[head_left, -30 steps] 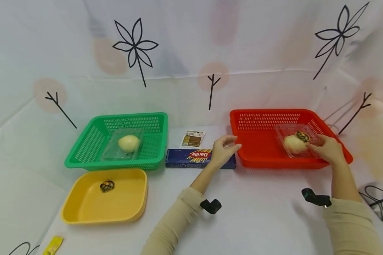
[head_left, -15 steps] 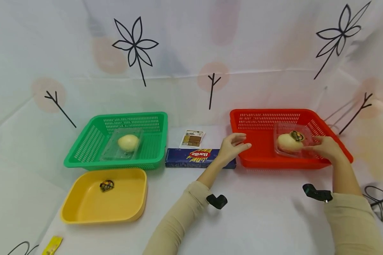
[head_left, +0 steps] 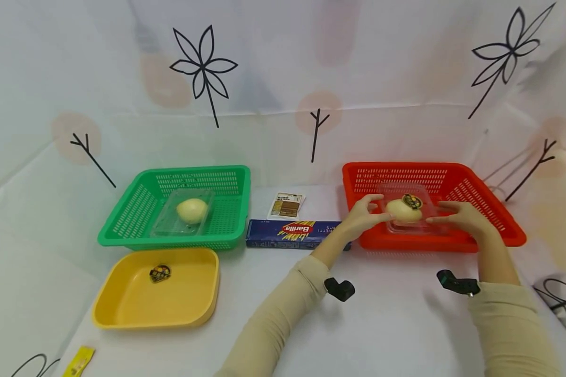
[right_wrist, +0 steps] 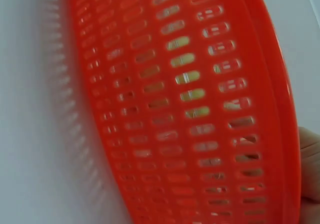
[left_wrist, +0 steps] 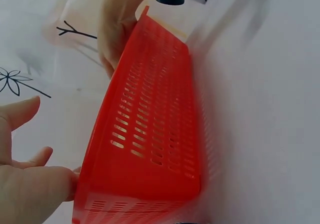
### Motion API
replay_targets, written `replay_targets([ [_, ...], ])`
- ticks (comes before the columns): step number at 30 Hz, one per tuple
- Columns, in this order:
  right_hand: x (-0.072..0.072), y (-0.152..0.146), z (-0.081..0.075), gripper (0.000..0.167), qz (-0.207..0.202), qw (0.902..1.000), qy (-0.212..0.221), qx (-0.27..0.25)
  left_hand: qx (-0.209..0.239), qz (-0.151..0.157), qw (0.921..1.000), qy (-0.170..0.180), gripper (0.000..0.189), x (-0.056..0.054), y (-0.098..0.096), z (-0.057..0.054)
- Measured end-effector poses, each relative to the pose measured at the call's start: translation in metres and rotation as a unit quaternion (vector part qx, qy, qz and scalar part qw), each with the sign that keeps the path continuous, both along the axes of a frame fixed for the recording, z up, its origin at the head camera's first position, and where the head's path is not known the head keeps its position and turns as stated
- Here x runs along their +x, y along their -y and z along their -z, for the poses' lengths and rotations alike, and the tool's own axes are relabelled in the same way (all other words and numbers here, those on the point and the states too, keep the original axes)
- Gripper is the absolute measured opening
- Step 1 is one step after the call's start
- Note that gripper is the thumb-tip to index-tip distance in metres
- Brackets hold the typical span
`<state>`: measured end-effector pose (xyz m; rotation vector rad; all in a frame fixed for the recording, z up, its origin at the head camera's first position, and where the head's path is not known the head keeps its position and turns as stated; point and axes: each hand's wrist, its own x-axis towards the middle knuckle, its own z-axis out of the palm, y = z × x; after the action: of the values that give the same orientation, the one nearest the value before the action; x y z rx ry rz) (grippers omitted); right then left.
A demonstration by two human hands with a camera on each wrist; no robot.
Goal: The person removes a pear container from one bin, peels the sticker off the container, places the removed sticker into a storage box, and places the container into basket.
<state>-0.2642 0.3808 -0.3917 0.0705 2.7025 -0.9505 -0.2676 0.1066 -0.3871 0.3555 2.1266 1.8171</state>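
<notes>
In the head view, a clear plastic container sits within the red basket, holding a pale yellow, onion-like round thing. On its top lies a dark sticker-like piece with yellow and colored marks. My right hand grips the container's right edge with thumb and fingers. From the left, my left hand reaches over the basket rim, its thumb and fingers spread apart near the container's left side. The left wrist view shows these fingers apart beside the basket wall. Most of the right hand is hidden by the basket in the right wrist view.
A green basket at the left holds another clear container with a similar pale round thing. Before it stands a yellow tray with a dark piece. A blue Barilla box, printed packet and yellow packet lie around.
My right hand and the clear container have shifted left inside the red basket. The left hand has moved right, from beside the basket to over its rim near the container.
</notes>
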Motion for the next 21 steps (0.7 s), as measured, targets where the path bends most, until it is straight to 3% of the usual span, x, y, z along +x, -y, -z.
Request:
replay_targets([
  [3, -0.003, 0.005, 0.002, 0.094, -0.001, 0.9999, -0.006, -0.014, -0.024, 0.002, 0.9997, 0.002, 0.057, -0.001, -0.006, -0.002],
  [6, -0.004, 0.008, 0.004, 0.093, 0.001, 0.9996, -0.01, -0.028, -0.038, -0.019, 0.9988, 0.023, 0.058, -0.001, -0.014, -0.004],
  [12, -0.009, 0.012, 0.006, 0.093, 0.008, 0.9974, 0.01, -0.071, -0.022, -0.065, 0.995, 0.073, 0.056, -0.002, -0.027, -0.005],
  [21, -0.013, 0.014, 0.008, 0.085, -0.015, 0.9933, 0.027, -0.111, -0.029, -0.072, 0.9926, 0.093, 0.055, -0.005, -0.033, -0.005],
])
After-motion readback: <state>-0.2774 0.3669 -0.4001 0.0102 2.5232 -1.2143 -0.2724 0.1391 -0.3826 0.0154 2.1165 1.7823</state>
